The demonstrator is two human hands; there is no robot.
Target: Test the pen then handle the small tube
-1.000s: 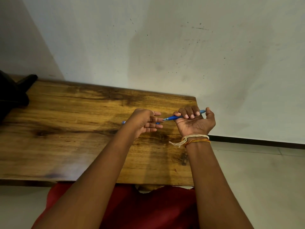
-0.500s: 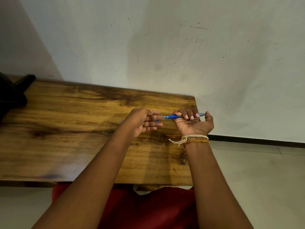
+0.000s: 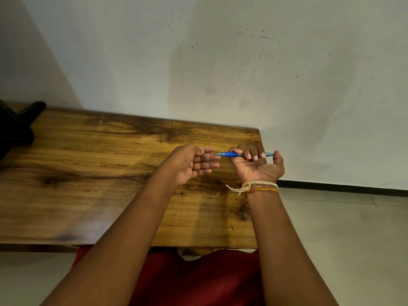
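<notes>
My right hand [image 3: 258, 167] is turned palm up above the right end of the wooden table [image 3: 88, 173], its fingers curled round a blue pen [image 3: 230, 154]. The pen lies level, with its tip pointing left. My left hand [image 3: 192, 162] is just left of it with straight fingers, and the fingertips almost touch the pen's tip. A faint blue sliver shows behind my left wrist; I cannot tell what it is. White and orange threads [image 3: 258, 187] circle my right wrist.
A black object [image 3: 15, 127] sits at the table's far left end. A marked pale wall [image 3: 242, 74] rises right behind the table. Tiled floor [image 3: 342, 239] lies to the right, and red cloth [image 3: 198, 279] covers my lap below the table's near edge.
My left hand's fingers have straightened from a loose curl and drawn slightly back from the pen. My right hand keeps its grip on the pen in about the same place.
</notes>
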